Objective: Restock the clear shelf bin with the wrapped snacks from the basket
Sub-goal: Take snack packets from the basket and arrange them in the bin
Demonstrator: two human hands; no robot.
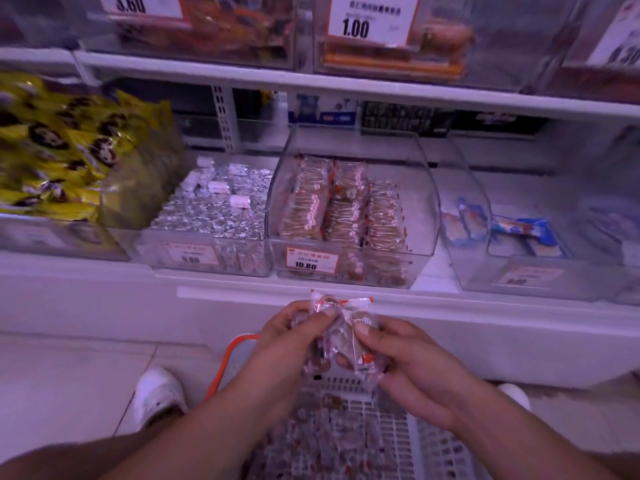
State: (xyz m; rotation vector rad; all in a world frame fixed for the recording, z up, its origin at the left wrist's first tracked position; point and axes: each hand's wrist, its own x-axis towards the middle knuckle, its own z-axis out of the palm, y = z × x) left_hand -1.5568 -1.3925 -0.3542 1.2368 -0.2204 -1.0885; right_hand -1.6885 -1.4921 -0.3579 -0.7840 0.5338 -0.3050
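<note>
Snacks (341, 336) in clear wrappers sit bunched between both hands just below the bin (349, 216), over the basket (398, 441). Left hand (294, 336) and right hand (408, 358) both pinch the bundle. Square the packs first (edges aligned), then stand them upright in the bin's emptier right side.

Two bare forearms, no sleeves showing, end in a left hand (294, 336) and right hand (412, 362). A white shoe (157, 393) covers the left foot.
</note>
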